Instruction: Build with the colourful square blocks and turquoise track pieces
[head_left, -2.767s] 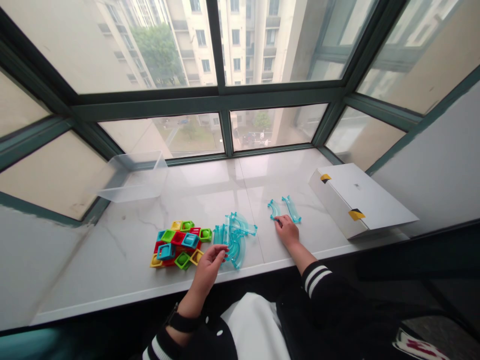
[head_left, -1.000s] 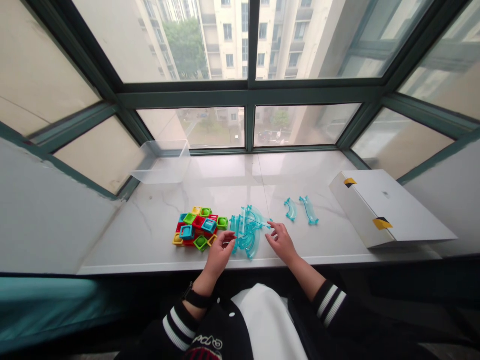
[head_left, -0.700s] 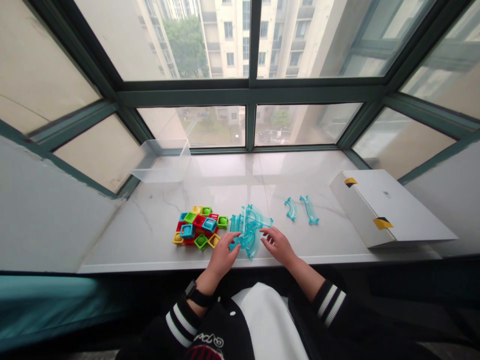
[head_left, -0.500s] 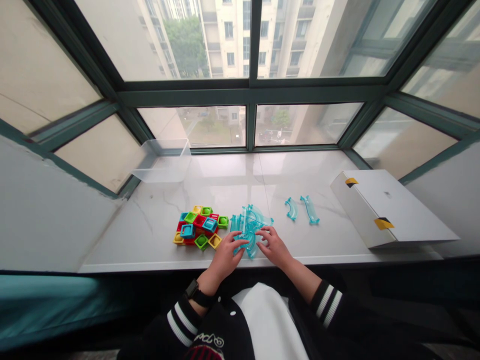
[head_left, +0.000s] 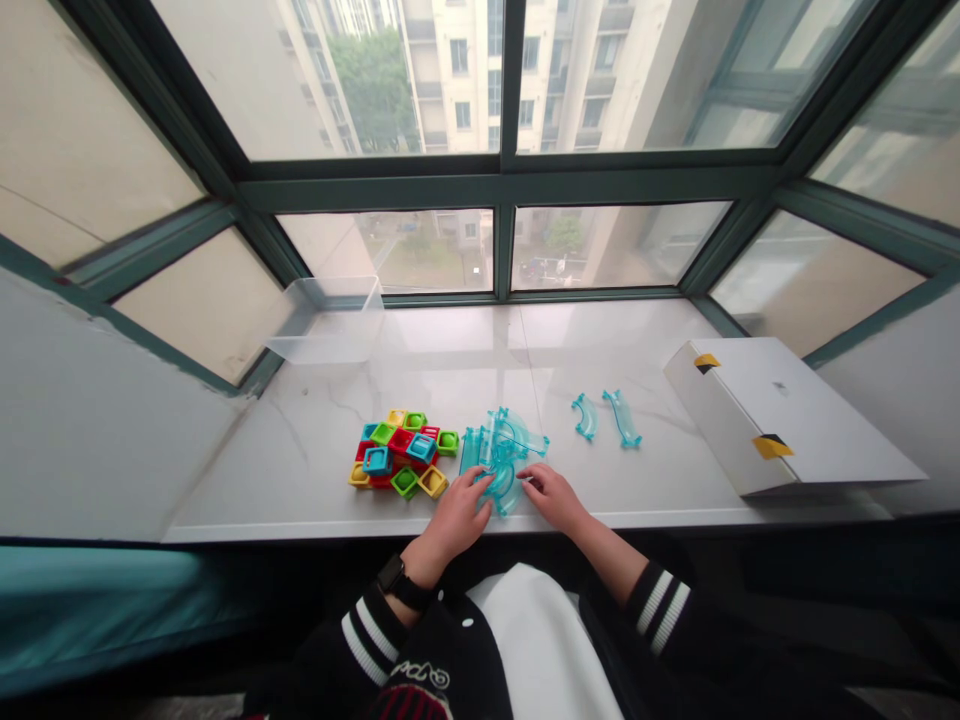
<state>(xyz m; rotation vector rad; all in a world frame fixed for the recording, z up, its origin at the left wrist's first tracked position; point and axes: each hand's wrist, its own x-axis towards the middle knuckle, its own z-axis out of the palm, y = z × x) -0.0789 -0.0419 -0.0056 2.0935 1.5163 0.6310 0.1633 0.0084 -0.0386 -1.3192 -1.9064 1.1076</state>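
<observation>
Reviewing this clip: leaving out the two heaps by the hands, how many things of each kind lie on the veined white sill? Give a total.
Clear plastic open bin: 1
White cardboard box with yellow-and-black tape: 1
Transparent turquoise curved plastic track pieces: 2
Total: 4

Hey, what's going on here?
A person sitting at a marble window sill has both hands at a cluster of clear blue curved plastic track pieces. The left hand is at its near side, close to a pile of red, green, yellow and blue square plastic blocks. The right hand is at the cluster's right side. Two more curved track pieces lie apart to the right, before a white cardboard box. A clear plastic tub sits further left.
</observation>
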